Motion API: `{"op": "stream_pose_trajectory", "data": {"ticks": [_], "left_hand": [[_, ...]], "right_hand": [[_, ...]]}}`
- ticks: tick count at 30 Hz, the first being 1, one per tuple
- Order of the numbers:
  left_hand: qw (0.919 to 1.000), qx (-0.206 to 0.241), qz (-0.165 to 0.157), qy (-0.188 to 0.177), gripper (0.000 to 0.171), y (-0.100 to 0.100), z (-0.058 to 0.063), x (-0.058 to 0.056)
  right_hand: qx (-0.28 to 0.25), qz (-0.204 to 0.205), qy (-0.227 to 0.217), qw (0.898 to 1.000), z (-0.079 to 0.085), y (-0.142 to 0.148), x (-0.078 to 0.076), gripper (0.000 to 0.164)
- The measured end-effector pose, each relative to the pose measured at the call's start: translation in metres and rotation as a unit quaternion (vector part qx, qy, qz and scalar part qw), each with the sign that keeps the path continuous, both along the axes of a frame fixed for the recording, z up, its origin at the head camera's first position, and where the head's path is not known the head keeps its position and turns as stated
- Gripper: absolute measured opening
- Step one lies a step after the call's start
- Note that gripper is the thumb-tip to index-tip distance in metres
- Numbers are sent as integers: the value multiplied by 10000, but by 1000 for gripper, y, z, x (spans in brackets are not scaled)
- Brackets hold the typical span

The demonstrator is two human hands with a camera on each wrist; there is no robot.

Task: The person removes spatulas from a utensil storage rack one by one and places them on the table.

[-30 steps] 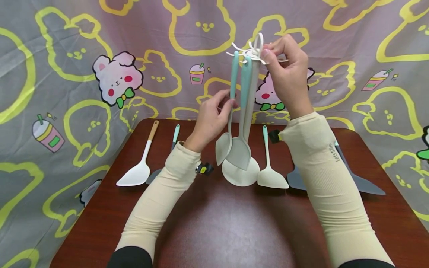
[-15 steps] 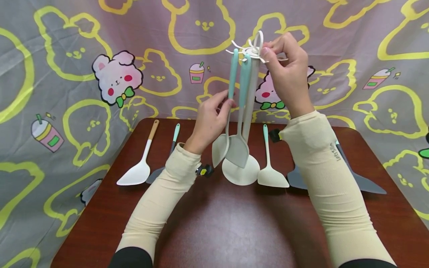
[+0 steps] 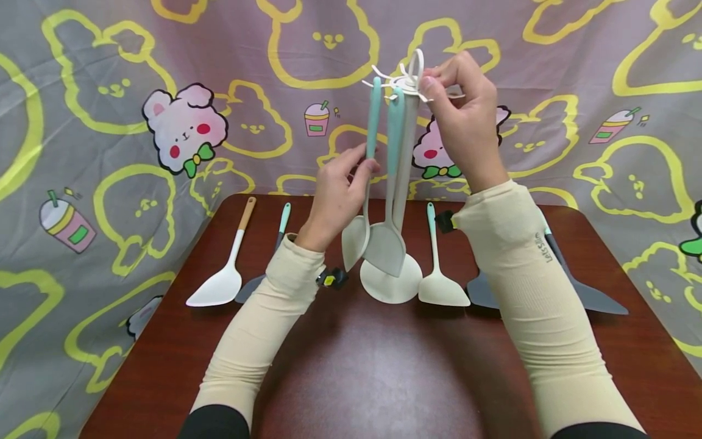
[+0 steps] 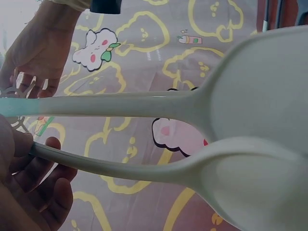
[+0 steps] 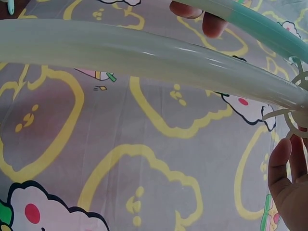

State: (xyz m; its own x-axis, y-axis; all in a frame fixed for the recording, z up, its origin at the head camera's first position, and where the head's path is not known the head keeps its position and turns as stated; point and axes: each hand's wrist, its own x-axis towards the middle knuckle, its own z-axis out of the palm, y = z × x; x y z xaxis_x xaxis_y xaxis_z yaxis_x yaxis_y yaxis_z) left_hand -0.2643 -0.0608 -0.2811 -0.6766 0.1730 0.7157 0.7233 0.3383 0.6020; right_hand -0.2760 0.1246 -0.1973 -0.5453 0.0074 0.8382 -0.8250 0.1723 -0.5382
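Note:
A cream utensil rack stands upright on the table, with a round base, a pole and a ring of hooks under a top loop. One turner with a teal handle hangs from a front hook. Beside it, my left hand pinches a teal-handled spoon low on its handle; the handle's top is level with the hooks. Whether the spoon's hole sits on a hook, I cannot tell. At the rack's top right, my right hand grips the hook ring between thumb and fingers.
On the dark red table lie a white turner with a wooden handle, a cream turner, and grey utensils partly behind the arms. A patterned cloth hangs close behind the rack.
The left hand and the spoon have shifted slightly left and up, the spoon's head a little further from the hanging turner. The right hand keeps its grip on the hook ring.

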Motion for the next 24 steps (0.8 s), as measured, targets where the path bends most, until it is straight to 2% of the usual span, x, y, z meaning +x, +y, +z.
{"op": "stream_pose_trajectory", "data": {"ticks": [18, 24], "left_hand": [[9998, 166, -1, -101, 20, -5, 6, 3], [9998, 194, -48, -60, 20, -7, 8, 3]], "right_hand": [[-50, 155, -17, 9999, 1, -2, -2, 29], [-105, 65, -45, 9999, 0, -3, -1, 31]]}}
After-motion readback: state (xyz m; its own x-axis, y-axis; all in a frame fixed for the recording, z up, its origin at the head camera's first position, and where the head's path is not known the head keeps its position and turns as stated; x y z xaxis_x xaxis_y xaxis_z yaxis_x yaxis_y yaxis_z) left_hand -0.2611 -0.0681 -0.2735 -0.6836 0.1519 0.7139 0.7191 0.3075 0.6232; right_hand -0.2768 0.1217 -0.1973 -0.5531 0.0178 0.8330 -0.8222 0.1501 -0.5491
